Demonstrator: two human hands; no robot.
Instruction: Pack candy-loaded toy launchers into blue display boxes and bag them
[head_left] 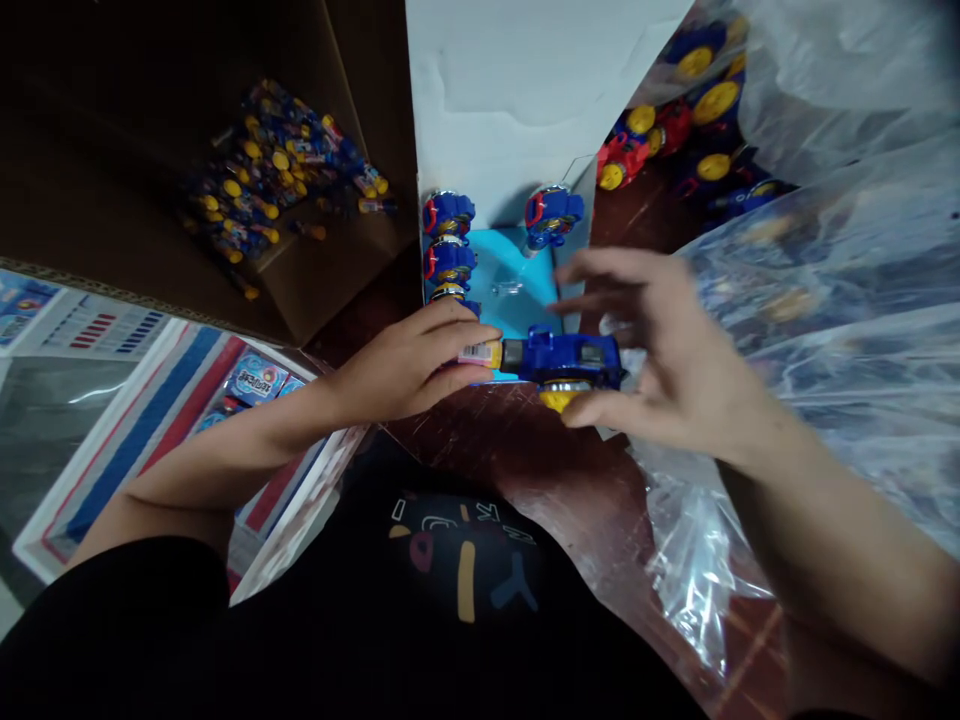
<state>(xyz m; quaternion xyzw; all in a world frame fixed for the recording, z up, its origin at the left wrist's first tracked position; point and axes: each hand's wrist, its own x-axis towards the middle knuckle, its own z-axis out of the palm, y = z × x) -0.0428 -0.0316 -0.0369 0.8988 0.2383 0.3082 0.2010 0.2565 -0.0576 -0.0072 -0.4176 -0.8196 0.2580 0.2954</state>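
Observation:
My left hand (pixel 412 360) is closed around a small bottle (pixel 478 353) with a barcode label and a yellow end. The bottle meets the dark nozzle of a blue toy (pixel 570 358) with a silver ring and a yellow disc; whether they are joined I cannot tell. Around the toy's other end, my right hand (pixel 667 350) has its fingers apart and blurred, with the thumb by the yellow disc. Just beyond, similar blue toys (pixel 448 262) are lined up at the left side of a white box (pixel 517 110), and another toy (pixel 553 212) stands at its right. The box has a light-blue inside.
At the upper left, a deep cardboard box (pixel 300 290) holds a pile of small bottles (pixel 277 170). Clear plastic bags (pixel 810 290) spread over the right, near red and blue toys (pixel 645 145). A striped carton (pixel 180 400) with packets lies at the left.

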